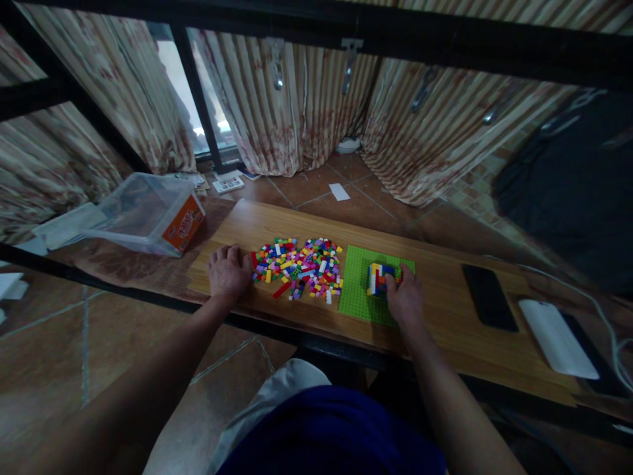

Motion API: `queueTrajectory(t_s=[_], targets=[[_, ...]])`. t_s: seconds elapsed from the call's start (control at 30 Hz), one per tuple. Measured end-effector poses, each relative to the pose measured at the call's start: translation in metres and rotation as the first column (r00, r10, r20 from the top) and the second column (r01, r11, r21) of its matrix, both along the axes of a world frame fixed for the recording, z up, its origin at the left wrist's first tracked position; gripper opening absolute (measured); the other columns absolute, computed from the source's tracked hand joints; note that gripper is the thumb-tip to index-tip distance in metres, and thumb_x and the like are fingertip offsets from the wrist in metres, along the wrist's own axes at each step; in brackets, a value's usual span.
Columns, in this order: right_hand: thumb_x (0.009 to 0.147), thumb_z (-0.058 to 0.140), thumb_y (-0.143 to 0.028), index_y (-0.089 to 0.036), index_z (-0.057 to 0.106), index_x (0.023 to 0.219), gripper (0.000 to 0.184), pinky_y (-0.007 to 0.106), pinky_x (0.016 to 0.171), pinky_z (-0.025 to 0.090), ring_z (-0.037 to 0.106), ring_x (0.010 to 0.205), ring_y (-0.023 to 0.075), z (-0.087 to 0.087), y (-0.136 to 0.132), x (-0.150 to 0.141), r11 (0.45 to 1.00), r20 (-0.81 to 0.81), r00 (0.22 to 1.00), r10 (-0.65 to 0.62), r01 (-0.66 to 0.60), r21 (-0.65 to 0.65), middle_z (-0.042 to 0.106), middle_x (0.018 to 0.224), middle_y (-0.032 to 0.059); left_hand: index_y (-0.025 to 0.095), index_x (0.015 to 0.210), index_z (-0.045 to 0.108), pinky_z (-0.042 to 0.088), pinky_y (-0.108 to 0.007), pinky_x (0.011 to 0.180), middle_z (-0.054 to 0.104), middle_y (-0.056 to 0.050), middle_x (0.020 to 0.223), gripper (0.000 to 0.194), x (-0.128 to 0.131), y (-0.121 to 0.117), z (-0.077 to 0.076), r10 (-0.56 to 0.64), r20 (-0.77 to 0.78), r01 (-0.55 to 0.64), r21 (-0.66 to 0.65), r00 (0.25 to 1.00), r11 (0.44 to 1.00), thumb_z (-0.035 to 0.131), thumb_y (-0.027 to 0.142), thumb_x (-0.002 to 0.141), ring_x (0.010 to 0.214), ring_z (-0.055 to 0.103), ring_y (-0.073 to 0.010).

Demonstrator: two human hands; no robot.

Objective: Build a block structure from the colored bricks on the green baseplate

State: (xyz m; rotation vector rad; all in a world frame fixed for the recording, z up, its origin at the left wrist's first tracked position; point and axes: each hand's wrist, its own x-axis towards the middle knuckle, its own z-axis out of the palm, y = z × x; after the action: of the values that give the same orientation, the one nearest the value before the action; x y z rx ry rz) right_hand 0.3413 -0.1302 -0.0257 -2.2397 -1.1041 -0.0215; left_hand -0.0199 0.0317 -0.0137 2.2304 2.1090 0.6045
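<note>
On the wooden board, my left hand [229, 272] rests palm down at the left edge of a spread of small toy bricks [297, 267] in many colours. Its fingers are loosely bent and apart, with no brick visible in them. A green studded baseplate [355, 290] lies right of the spread. On it stands a small block of joined toy bricks [376, 280], white, yellow, red and blue. My right hand [408, 298] has its thumb and fingers closed at the right side of this block, partly hiding it. Whether a loose brick is also in those fingers cannot be made out.
A clear plastic tub [143, 214] with an orange label stands left of the board. On the right lie a black phone [489, 297] and a white slab-shaped object [558, 338], near a white cable [601, 310]. A dark metal bar [316, 30] crosses above, before curtains.
</note>
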Motion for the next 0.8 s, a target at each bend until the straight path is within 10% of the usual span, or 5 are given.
queueTrajectory(t_s=[0.3, 0.47, 0.8], targets=[[0.095, 0.044, -0.04, -0.017, 0.064, 0.119, 0.038, 0.05, 0.102, 0.041, 0.055, 0.115, 0.0298, 0.019, -0.017, -0.04, 0.968, 0.137, 0.982, 0.128, -0.154, 0.199, 0.064, 0.118, 0.0164, 0.015, 0.126, 0.061, 0.04, -0.05, 0.102, 0.058, -0.016, 0.131, 0.046, -0.001, -0.001, 0.0, 0.006, 0.022, -0.005, -0.023, 1.0, 1.0, 0.045, 0.039, 0.089, 0.121, 0.05, -0.0359], [0.095, 0.048, -0.033, -0.022, 0.069, 0.109, 0.028, 0.045, 0.098, 0.045, 0.056, 0.111, 0.0251, 0.022, -0.021, -0.097, 0.901, 0.105, 0.914, 0.392, -0.404, 0.155, 0.064, 0.116, 0.0109, 0.016, 0.125, 0.061, 0.039, -0.049, 0.104, 0.058, -0.016, 0.131, 0.045, -0.001, -0.001, -0.002, 0.003, 0.034, -0.002, -0.027, 0.999, 1.0, 0.046, 0.038, 0.089, 0.122, 0.049, -0.0351], [0.095, 0.049, -0.029, -0.022, 0.072, 0.103, 0.025, 0.041, 0.088, 0.043, 0.056, 0.098, 0.0242, 0.013, -0.015, -0.124, 0.88, 0.156, 0.88, 0.448, -0.465, 0.094, 0.066, 0.104, 0.0093, 0.017, 0.128, 0.059, 0.037, -0.049, 0.106, 0.057, -0.016, 0.132, 0.045, 0.0, -0.002, -0.001, 0.003, 0.043, -0.001, -0.033, 0.999, 0.999, 0.047, 0.038, 0.091, 0.123, 0.048, -0.0338]])
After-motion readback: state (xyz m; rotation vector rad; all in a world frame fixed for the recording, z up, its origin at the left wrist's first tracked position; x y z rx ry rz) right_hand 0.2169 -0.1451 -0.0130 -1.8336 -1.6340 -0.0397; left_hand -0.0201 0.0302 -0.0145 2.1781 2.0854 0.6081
